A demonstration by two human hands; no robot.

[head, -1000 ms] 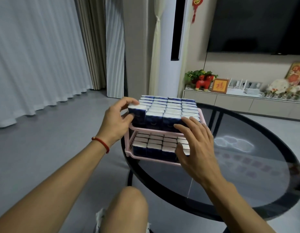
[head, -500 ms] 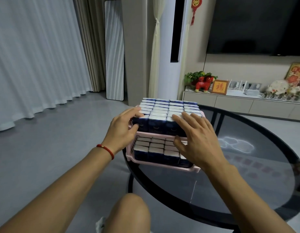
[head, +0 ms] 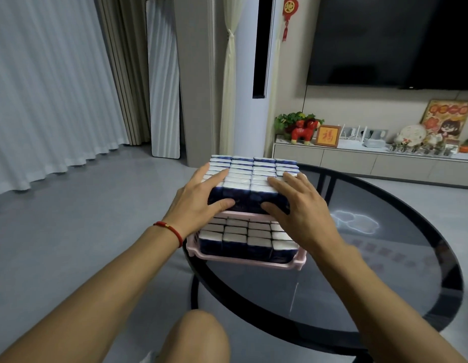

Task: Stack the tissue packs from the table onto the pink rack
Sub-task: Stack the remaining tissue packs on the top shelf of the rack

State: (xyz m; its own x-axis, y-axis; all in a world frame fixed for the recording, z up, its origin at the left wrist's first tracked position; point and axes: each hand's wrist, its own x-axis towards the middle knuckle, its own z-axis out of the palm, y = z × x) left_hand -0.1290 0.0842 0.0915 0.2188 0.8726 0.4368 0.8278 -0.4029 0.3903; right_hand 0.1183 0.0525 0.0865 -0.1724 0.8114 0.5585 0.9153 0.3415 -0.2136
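Your two hands have moved onto the front of the upper row since a second ago. Your left hand (head: 198, 197), which before curled around the left corner pack, now lies flat with fingers spread over the top of the tissue packs (head: 253, 176), the thumb pressing on their dark front face. Your right hand (head: 299, 205) has come up from the lower tier and does the same on the right side — fingers straight on top, thumb against the front. Neither hand pinches a pack.

The packs stand in tight rows on both tiers of the pink rack (head: 243, 259), which sits at the near edge of the round glass table (head: 384, 258). I see no loose pack on the table, so I judge the stacking is nearly finished — you are only squaring the top layer.
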